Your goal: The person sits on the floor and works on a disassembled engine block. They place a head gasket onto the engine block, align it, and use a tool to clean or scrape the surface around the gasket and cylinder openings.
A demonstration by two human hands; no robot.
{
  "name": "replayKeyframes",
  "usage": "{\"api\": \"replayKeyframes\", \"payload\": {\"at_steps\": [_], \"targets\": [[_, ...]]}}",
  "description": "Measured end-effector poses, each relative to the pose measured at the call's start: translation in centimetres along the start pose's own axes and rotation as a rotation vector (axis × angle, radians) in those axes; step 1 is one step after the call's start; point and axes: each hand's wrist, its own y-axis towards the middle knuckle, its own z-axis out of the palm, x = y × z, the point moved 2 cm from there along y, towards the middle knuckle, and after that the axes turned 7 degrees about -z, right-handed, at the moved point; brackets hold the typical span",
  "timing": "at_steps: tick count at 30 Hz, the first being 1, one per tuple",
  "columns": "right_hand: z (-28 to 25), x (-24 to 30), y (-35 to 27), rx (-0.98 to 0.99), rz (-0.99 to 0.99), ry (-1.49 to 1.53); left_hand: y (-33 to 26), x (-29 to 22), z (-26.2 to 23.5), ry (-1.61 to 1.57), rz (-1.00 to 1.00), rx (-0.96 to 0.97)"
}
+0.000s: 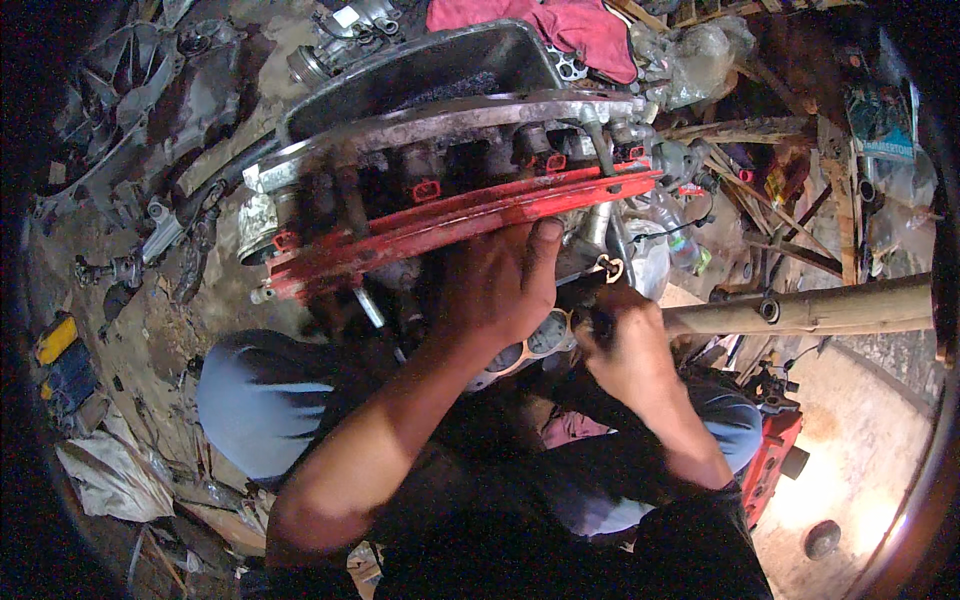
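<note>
Passage above the hands is blocked by the red rail (pixel 450 220); open floor (pixel 850 480) is left at lower right.

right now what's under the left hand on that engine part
The left hand lies on the engine assembly's red rail, thumb against its edge. A pale gasket with round holes pokes out below the palm. Whatever sits directly beneath the palm is covered, so I cannot tell.

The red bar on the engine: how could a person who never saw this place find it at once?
Find the big grey engine block in the upper middle. Along its near edge runs the long red bar, with the left hand pressing on it. Nothing else there is long, straight and painted red.
</note>
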Motion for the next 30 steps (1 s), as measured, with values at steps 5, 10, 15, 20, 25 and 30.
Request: {"api": "replayKeyframes", "payload": {"at_steps": [5,10,15,20,25,30], "targets": [[-0.2,-0.2,0.2,-0.014,0.000,-0.012,-0.1,-0.1,0.2,-0.071,-0.011,0.003],[-1.4,0.2,0.6,-0.015,0.006,0.027,-0.1,0.7,0.5,-0.072,-0.035,-0.007],[2.2,-1.1,-0.3,-0.232,-0.227,-0.153,0.5,1.2,0.9,-0.108,-0.038,0.004],[2.6,-0.8,-1.4,-0.255,-0.245,-0.195,1.2,1.0,1.0,-0.339,-0.143,0.118],[3.0,-0.9,-1.4,-0.277,-0.259,-0.081,0.3,-2.4,-1.0,-0.597,-0.128,0.251],[3.9,-0.8,-1.7,-0.349,-0.283,-0.152,-0.2,-4.1,-4.1,-0.673,-0.092,0.357]]}}
